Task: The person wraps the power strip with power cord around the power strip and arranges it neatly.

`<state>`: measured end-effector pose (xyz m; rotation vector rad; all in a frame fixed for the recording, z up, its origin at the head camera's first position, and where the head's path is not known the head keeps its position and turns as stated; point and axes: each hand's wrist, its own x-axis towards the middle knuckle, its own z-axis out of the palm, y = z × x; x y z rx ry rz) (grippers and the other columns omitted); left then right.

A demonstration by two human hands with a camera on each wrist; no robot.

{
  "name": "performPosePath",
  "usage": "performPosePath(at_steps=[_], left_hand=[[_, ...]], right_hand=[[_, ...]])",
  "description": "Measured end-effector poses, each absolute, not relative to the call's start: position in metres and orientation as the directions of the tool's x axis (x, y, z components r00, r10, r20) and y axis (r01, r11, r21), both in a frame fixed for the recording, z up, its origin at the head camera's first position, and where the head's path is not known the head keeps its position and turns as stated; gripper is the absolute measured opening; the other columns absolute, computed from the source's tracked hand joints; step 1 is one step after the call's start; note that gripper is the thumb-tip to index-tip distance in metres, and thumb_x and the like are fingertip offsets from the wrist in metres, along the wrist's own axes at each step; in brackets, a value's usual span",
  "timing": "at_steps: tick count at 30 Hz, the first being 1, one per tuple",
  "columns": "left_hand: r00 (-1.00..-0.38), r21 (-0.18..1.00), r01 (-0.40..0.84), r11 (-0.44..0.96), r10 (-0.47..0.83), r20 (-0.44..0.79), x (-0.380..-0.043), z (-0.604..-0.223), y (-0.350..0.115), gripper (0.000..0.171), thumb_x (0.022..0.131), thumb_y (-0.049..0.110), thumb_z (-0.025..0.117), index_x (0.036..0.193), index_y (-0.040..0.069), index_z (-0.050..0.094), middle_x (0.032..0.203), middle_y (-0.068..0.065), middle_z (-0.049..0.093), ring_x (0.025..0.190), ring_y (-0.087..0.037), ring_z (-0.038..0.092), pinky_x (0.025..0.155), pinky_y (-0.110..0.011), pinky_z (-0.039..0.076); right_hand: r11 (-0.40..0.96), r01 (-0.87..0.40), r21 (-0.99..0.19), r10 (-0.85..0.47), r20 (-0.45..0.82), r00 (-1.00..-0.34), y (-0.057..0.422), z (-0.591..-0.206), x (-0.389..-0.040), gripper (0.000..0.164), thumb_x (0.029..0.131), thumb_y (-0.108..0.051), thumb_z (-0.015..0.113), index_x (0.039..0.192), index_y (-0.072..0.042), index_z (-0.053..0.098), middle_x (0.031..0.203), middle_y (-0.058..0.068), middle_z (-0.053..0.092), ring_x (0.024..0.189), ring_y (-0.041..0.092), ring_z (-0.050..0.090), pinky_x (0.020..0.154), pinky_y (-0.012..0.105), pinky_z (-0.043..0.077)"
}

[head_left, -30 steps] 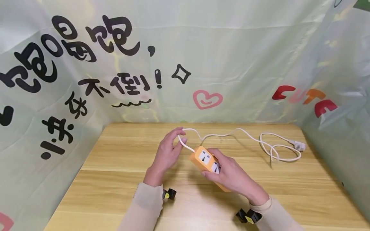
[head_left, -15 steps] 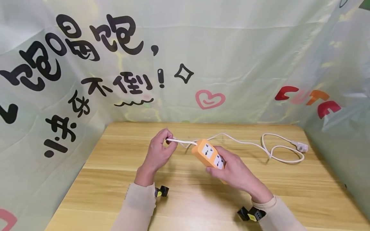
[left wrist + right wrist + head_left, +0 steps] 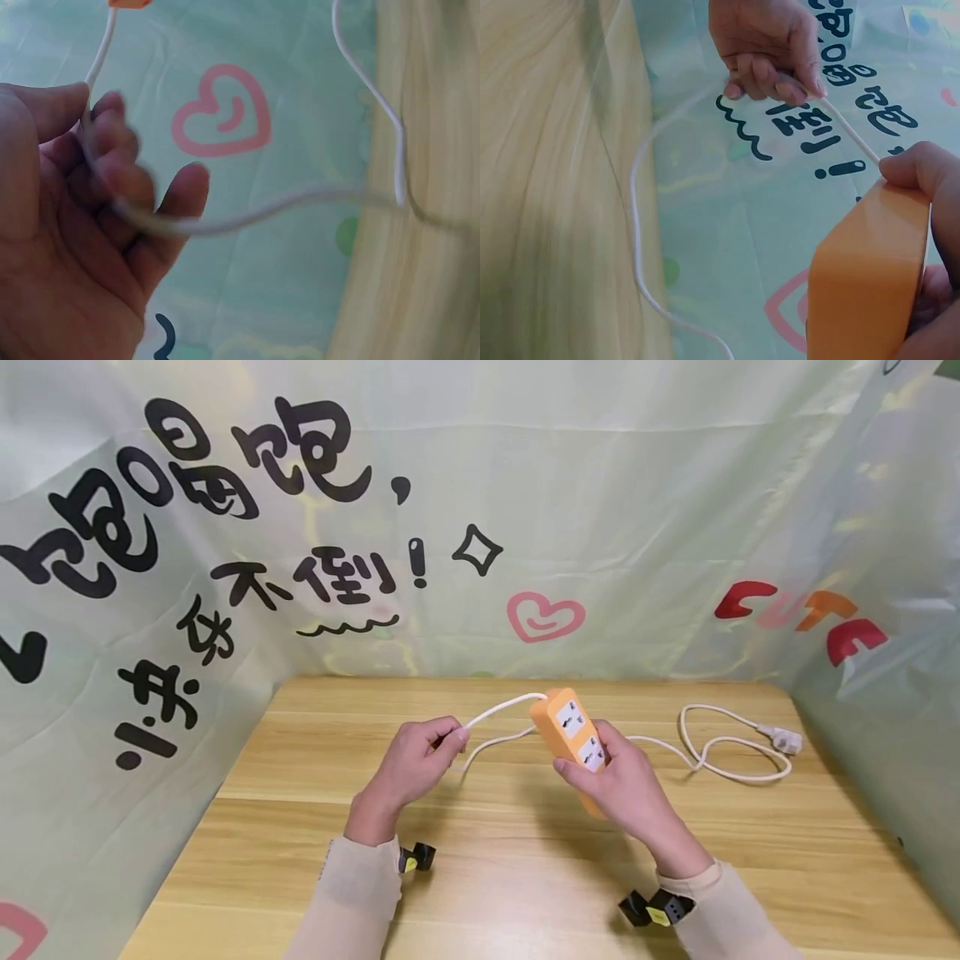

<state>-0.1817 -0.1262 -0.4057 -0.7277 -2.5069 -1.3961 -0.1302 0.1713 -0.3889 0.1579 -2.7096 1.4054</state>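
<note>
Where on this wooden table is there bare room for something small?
Free: the pale wooden table left of the left hand, and its front middle between both beige sleeves. Crowded: back right, where the white looped cable and white plug lie.

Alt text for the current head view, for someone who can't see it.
A right hand grips an orange oblong power strip above a light wooden table; the left hand pinches its thin white cord, which trails to a white plug at right.
</note>
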Motion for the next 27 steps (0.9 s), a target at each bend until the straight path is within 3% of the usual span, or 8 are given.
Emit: performPosePath(at_steps=[5, 10, 13, 17, 20, 23, 27], left_hand=[[-0.871, 0.765, 0.488, 0.42, 0.294, 0.394, -0.179, -0.4, -0.13, 0.034, 0.108, 0.027, 0.063, 0.074, 0.021, 0.066, 0.058, 0.009, 0.039, 0.052, -0.006, 0.033, 0.052, -0.023, 0.029], [-0.874, 0.833, 0.455, 0.315, 0.338, 0.349, -0.177, -0.395, -0.137, 0.027, 0.11, 0.016, 0.055, 0.089, 0.011, 0.072, 0.063, 0.003, 0.041, 0.055, -0.01, 0.035, 0.054, -0.025, 0.032], [-0.881, 0.846, 0.444, 0.296, 0.319, 0.351, -0.177, -0.393, -0.139, 0.024, 0.112, 0.017, 0.053, 0.1, 0.01, 0.073, 0.068, 0.001, 0.044, 0.057, -0.012, 0.04, 0.055, -0.026, 0.038], [-0.9, 0.806, 0.436, 0.401, 0.206, 0.385, -0.18, -0.392, -0.137, 0.023, 0.113, 0.026, 0.053, 0.107, 0.015, 0.072, 0.07, 0.002, 0.044, 0.058, -0.013, 0.041, 0.058, -0.028, 0.04], [-0.919, 0.799, 0.387, 0.459, 0.128, 0.372, -0.181, -0.391, -0.135, 0.025, 0.112, 0.03, 0.054, 0.106, 0.013, 0.072, 0.069, 0.002, 0.043, 0.059, -0.014, 0.039, 0.06, -0.029, 0.037], [-0.946, 0.837, 0.319, 0.444, 0.105, 0.305, -0.181, -0.389, -0.135, 0.028, 0.111, 0.031, 0.056, 0.099, 0.012, 0.072, 0.069, -0.001, 0.046, 0.059, -0.016, 0.04, 0.059, -0.029, 0.037], [-0.959, 0.896, 0.275, 0.348, 0.171, 0.228, -0.177, -0.384, -0.134, 0.026, 0.111, 0.027, 0.056, 0.097, 0.013, 0.073, 0.076, -0.007, 0.052, 0.063, -0.017, 0.039, 0.06, -0.028, 0.035]], right_hand=[[0.556, -0.103, -0.825, -0.064, 0.081, -0.995, 0.174, -0.389, -0.134, 0.062, 0.089, -0.036, 0.084, 0.135, -0.007, 0.053, 0.107, 0.016, 0.069, 0.083, 0.024, 0.066, 0.065, 0.036, 0.055], [0.508, -0.074, -0.858, -0.09, 0.032, -0.995, 0.176, -0.392, -0.138, 0.066, 0.089, -0.037, 0.085, 0.137, -0.008, 0.05, 0.107, 0.018, 0.067, 0.081, 0.025, 0.066, 0.065, 0.038, 0.056], [0.468, -0.086, -0.88, -0.12, 0.033, -0.992, 0.178, -0.392, -0.138, 0.062, 0.091, -0.035, 0.084, 0.136, -0.007, 0.052, 0.105, 0.018, 0.067, 0.08, 0.025, 0.067, 0.066, 0.04, 0.057], [0.391, -0.154, -0.907, -0.221, 0.07, -0.973, 0.181, -0.39, -0.136, 0.048, 0.101, -0.028, 0.074, 0.135, -0.001, 0.055, 0.1, 0.019, 0.068, 0.078, 0.026, 0.068, 0.064, 0.04, 0.059], [0.366, -0.189, -0.911, -0.269, 0.091, -0.959, 0.181, -0.39, -0.135, 0.043, 0.105, -0.024, 0.068, 0.137, 0.0, 0.054, 0.098, 0.018, 0.067, 0.076, 0.026, 0.067, 0.062, 0.038, 0.059], [0.4, -0.189, -0.897, -0.241, 0.096, -0.966, 0.182, -0.389, -0.136, 0.044, 0.105, -0.028, 0.068, 0.137, -0.002, 0.055, 0.095, 0.016, 0.067, 0.072, 0.025, 0.066, 0.059, 0.038, 0.057], [0.48, -0.149, -0.864, -0.136, 0.095, -0.986, 0.182, -0.39, -0.139, 0.048, 0.104, -0.04, 0.068, 0.136, -0.007, 0.057, 0.091, 0.015, 0.067, 0.068, 0.024, 0.065, 0.057, 0.039, 0.056]])
